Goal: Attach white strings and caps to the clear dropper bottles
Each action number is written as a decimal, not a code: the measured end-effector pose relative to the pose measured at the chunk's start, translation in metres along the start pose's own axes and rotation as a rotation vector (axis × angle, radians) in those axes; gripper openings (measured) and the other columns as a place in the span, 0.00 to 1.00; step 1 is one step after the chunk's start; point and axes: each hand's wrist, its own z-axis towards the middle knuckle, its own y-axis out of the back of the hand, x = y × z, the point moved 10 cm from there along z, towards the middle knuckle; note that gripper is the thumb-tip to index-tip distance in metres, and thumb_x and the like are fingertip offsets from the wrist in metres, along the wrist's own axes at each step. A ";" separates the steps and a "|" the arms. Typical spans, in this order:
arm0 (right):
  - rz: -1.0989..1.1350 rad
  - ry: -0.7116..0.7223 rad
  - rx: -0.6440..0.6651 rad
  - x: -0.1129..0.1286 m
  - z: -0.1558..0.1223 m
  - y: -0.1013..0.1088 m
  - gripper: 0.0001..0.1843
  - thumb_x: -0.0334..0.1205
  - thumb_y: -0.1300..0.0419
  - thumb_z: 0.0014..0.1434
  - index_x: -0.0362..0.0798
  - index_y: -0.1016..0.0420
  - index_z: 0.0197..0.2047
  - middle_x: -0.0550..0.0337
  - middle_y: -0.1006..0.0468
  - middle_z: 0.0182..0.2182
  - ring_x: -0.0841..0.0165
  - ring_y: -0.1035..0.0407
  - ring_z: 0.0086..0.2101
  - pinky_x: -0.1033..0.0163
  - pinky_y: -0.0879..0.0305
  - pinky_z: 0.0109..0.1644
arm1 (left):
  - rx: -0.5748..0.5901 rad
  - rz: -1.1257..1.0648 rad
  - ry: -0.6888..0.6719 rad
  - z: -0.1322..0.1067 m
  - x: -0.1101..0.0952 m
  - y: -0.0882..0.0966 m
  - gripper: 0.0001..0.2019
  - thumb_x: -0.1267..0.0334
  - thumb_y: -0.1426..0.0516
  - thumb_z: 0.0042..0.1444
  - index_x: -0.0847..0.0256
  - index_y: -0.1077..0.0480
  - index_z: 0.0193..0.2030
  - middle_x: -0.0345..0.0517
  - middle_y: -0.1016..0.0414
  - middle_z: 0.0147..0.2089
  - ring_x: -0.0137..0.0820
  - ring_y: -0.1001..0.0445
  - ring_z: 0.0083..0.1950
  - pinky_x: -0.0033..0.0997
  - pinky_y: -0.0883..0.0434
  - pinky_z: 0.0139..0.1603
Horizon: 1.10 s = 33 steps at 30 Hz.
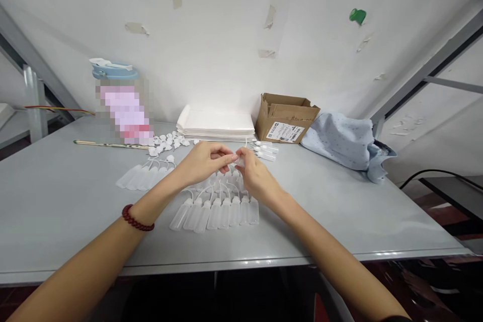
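Note:
My left hand (pixel 209 161) and my right hand (pixel 256 173) meet above the middle of the table, fingertips touching. Between them is a small translucent plastic bottle (pixel 240 161), mostly hidden by my fingers. My right hand wraps round it; my left thumb and fingers pinch at its end. Just below, a row of similar squeeze bottles (pixel 216 214) lies on the table, with thin white tubes at their tops. Another row of bottles (pixel 225 181) is partly covered by my hands. More bottles (pixel 139 177) lie left of my left wrist, and several others (pixel 267 151) lie beyond my right hand.
Loose white caps (pixel 166 142) lie scattered on the grey table (pixel 320 221). At the back stand a stack of white sheets or envelopes (pixel 217 123), an open cardboard box (pixel 285 118) and a light-blue cloth (pixel 339 141). A blurred pink item (pixel 126 110) and thin sticks (pixel 109 145) are at left.

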 end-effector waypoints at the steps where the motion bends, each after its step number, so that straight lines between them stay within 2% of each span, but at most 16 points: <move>1: -0.032 0.007 0.002 0.000 0.000 0.000 0.20 0.28 0.55 0.61 0.48 0.48 0.56 0.46 0.32 0.47 0.60 0.35 0.47 0.49 0.30 0.46 | 0.026 -0.001 0.024 0.000 0.002 -0.002 0.12 0.56 0.44 0.56 0.61 0.26 0.32 0.42 0.24 0.25 0.30 0.25 0.27 0.28 0.29 0.30; 3: -0.074 0.011 0.018 0.001 0.000 -0.002 0.18 0.28 0.55 0.61 0.48 0.46 0.55 0.46 0.32 0.45 0.59 0.35 0.47 0.48 0.30 0.46 | 0.064 0.014 0.023 -0.002 0.001 -0.005 0.13 0.55 0.45 0.58 0.61 0.27 0.30 0.41 0.25 0.23 0.29 0.26 0.26 0.27 0.31 0.28; 5: -0.064 0.012 0.028 0.003 0.000 -0.001 0.19 0.27 0.56 0.61 0.47 0.46 0.54 0.46 0.32 0.45 0.60 0.35 0.47 0.49 0.30 0.46 | 0.051 0.067 -0.046 -0.003 -0.007 -0.005 0.11 0.57 0.46 0.58 0.61 0.26 0.33 0.41 0.25 0.24 0.29 0.26 0.27 0.27 0.32 0.28; 10: 0.127 -0.052 0.078 0.003 0.003 -0.001 0.21 0.24 0.54 0.57 0.49 0.50 0.53 0.49 0.32 0.47 0.65 0.32 0.44 0.53 0.29 0.46 | -0.112 0.383 -0.405 -0.011 -0.038 -0.001 0.09 0.63 0.47 0.58 0.61 0.26 0.32 0.43 0.24 0.28 0.28 0.30 0.28 0.28 0.34 0.31; 12: 0.178 -0.055 0.091 0.003 0.004 -0.001 0.20 0.26 0.53 0.58 0.49 0.51 0.52 0.49 0.31 0.47 0.66 0.31 0.43 0.53 0.29 0.46 | -0.151 0.416 -0.494 -0.015 -0.044 -0.001 0.09 0.63 0.47 0.58 0.61 0.26 0.33 0.44 0.23 0.31 0.29 0.29 0.30 0.28 0.34 0.32; 14: 0.191 -0.032 0.074 0.003 0.004 0.001 0.20 0.27 0.53 0.59 0.48 0.52 0.53 0.50 0.31 0.45 0.67 0.31 0.41 0.54 0.29 0.45 | -0.153 0.345 -0.461 -0.013 -0.040 0.001 0.09 0.63 0.47 0.58 0.61 0.26 0.35 0.45 0.22 0.35 0.30 0.27 0.33 0.28 0.32 0.34; 16: 0.149 0.005 0.033 0.003 0.004 0.004 0.22 0.29 0.54 0.61 0.48 0.55 0.57 0.51 0.31 0.42 0.67 0.31 0.40 0.54 0.29 0.44 | -0.118 0.221 -0.311 -0.007 -0.027 0.003 0.09 0.60 0.46 0.58 0.61 0.26 0.37 0.45 0.21 0.36 0.30 0.25 0.35 0.28 0.30 0.35; 19: 0.040 0.059 -0.003 0.004 0.003 0.005 0.26 0.31 0.56 0.64 0.49 0.60 0.63 0.53 0.32 0.40 0.65 0.32 0.39 0.53 0.29 0.44 | -0.024 0.123 -0.074 -0.003 -0.008 -0.001 0.12 0.57 0.46 0.59 0.62 0.26 0.34 0.42 0.23 0.28 0.29 0.25 0.30 0.26 0.30 0.31; 21: -0.002 0.080 -0.009 0.003 0.003 0.004 0.27 0.33 0.57 0.65 0.51 0.62 0.65 0.53 0.31 0.40 0.64 0.33 0.40 0.52 0.29 0.44 | 0.027 0.111 -0.006 -0.003 -0.003 -0.005 0.14 0.56 0.47 0.60 0.62 0.28 0.30 0.40 0.26 0.24 0.28 0.26 0.27 0.25 0.31 0.29; 23: -0.028 0.093 -0.027 0.002 0.002 0.005 0.27 0.35 0.58 0.66 0.50 0.62 0.65 0.51 0.31 0.41 0.64 0.32 0.40 0.53 0.29 0.43 | 0.064 0.070 0.030 -0.003 -0.001 -0.008 0.14 0.56 0.47 0.60 0.63 0.29 0.29 0.41 0.26 0.24 0.27 0.27 0.25 0.26 0.31 0.28; 25: -0.070 0.112 -0.060 0.003 0.001 0.007 0.25 0.36 0.57 0.66 0.49 0.58 0.65 0.48 0.31 0.44 0.63 0.32 0.43 0.53 0.29 0.43 | 0.084 0.016 0.058 -0.003 0.002 -0.009 0.14 0.57 0.48 0.60 0.63 0.31 0.28 0.41 0.27 0.25 0.26 0.27 0.25 0.26 0.30 0.28; 28: -0.135 0.117 -0.066 0.006 0.002 0.009 0.16 0.37 0.55 0.66 0.48 0.44 0.57 0.47 0.30 0.42 0.61 0.32 0.43 0.53 0.31 0.43 | 0.094 -0.009 0.027 -0.002 0.000 -0.009 0.13 0.57 0.48 0.61 0.63 0.31 0.29 0.40 0.28 0.25 0.26 0.28 0.25 0.26 0.30 0.29; 30: -0.134 0.082 0.004 0.007 0.003 0.008 0.10 0.37 0.53 0.66 0.46 0.38 0.50 0.49 0.28 0.38 0.61 0.31 0.39 0.55 0.33 0.39 | 0.096 0.033 -0.024 -0.003 -0.004 -0.009 0.12 0.58 0.48 0.61 0.63 0.31 0.31 0.39 0.28 0.24 0.26 0.28 0.25 0.25 0.31 0.28; 33: 0.000 -0.009 0.143 0.008 0.005 0.009 0.06 0.36 0.50 0.64 0.45 0.36 0.43 0.54 0.26 0.33 0.66 0.33 0.31 0.62 0.37 0.33 | 0.064 0.187 -0.145 -0.004 -0.015 -0.008 0.11 0.61 0.49 0.60 0.63 0.31 0.30 0.40 0.28 0.25 0.26 0.31 0.25 0.25 0.35 0.27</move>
